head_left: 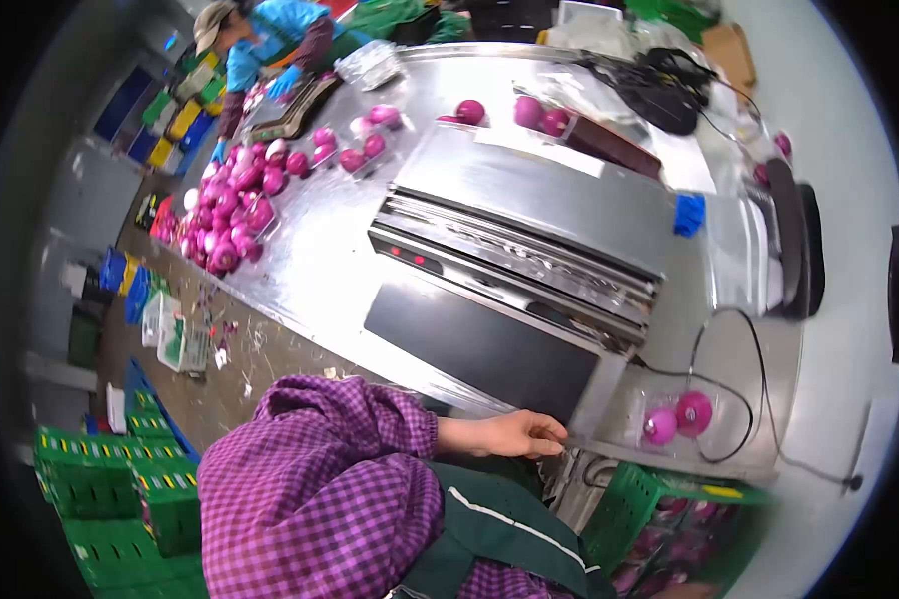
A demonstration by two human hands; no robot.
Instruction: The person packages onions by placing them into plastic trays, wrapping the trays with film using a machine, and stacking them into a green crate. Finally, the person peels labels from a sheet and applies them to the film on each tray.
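My left hand (514, 434) reaches out of a purple checked sleeve to the near edge of the film wrapping machine (509, 250). Its fingers are pinched together on the clear film (469, 404) that runs along the front of the machine's black hot plate (479, 344). A clear pack with two red onions (674, 417) lies on the steel table just to the right of the hand, not touching it. My right hand is out of sight. A green apron covers my front at the bottom.
A heap of red onions (230, 215) and several packed trays (360, 150) lie at the far left of the steel table (310, 270). A co-worker in blue gloves (270, 60) works there. Cables (729, 389), a blue object (687, 215) and green crates (120, 489) surround the machine.
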